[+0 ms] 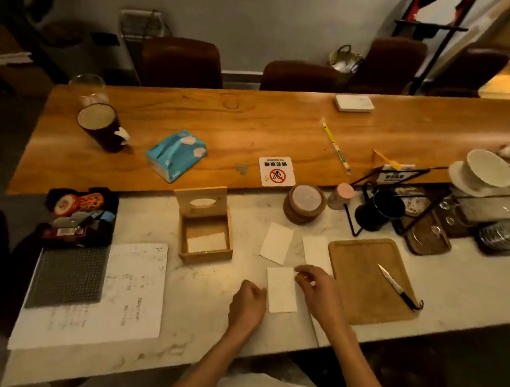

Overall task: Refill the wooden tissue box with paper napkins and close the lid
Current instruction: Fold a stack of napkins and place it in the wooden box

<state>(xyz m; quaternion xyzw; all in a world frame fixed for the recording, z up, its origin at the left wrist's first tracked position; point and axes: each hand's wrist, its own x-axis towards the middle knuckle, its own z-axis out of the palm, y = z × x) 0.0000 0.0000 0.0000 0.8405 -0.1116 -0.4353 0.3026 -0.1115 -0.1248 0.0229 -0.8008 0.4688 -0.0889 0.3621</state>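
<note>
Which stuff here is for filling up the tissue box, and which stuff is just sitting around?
For the job:
wooden tissue box, lid up
three folded napkins: nearest, middle, far
blue tissue pack, probably the supply
left hand and right hand

Just lying about:
knife on the wooden tray
coasters
no-smoking sign
paper sheet

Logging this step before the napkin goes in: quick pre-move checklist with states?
1. Wooden box lid up: ok.
2. Room inside box: ok, only a low layer at the bottom.
3. Folded napkin between both hands: ok.
4. Right hand grip on napkin: cannot tell, fingers only at its top corner.
5. Left hand at napkin's left edge: ok, grip cannot tell.
6. Knife away from hands, on board: ok.
</note>
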